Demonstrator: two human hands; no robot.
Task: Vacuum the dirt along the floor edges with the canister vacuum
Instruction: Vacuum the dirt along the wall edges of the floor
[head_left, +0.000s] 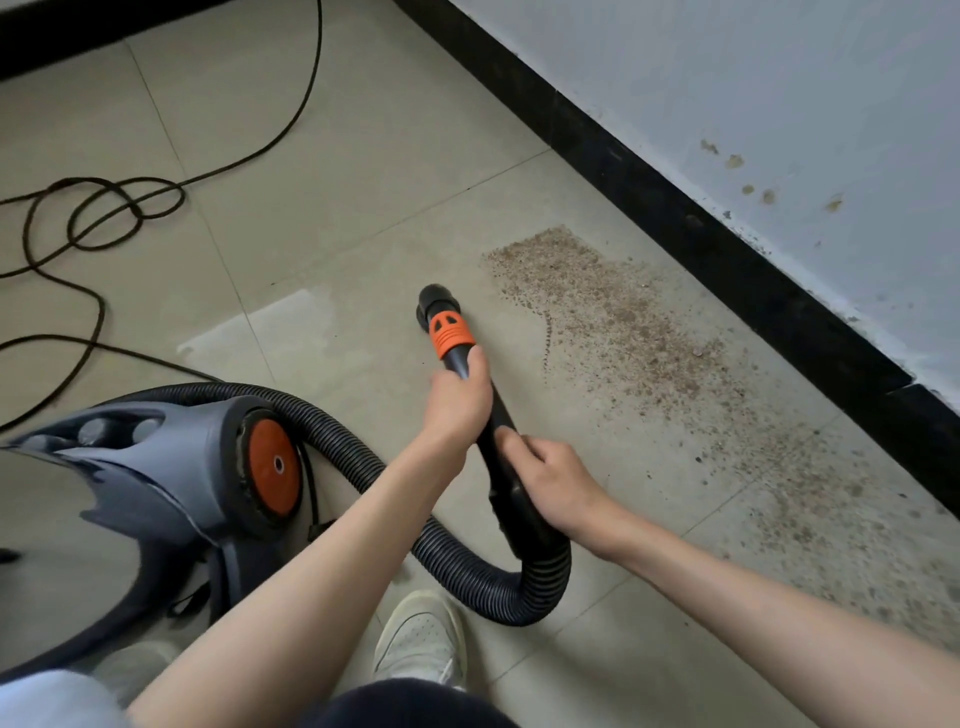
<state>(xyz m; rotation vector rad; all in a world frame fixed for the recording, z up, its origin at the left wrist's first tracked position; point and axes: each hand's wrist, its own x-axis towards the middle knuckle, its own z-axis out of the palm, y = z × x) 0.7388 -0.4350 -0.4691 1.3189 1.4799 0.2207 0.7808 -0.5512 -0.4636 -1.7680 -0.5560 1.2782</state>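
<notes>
From the head view, the left hand (460, 400) grips the black nozzle tube (451, 338) just behind its orange collar, and the right hand (553, 480) grips the tube farther back. The nozzle tip sits just left of the dirt (623, 332) along the black baseboard (727, 249). The canister vacuum (130, 483) stands left of the tube.

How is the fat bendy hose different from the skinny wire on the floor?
The hose is thick and ribbed; the wire is thin and smooth. The hose makes one big curve from the vacuum to the wand held by both hands; the wire lies loose in tangled loops. Both are dark and rest on the floor.
</notes>
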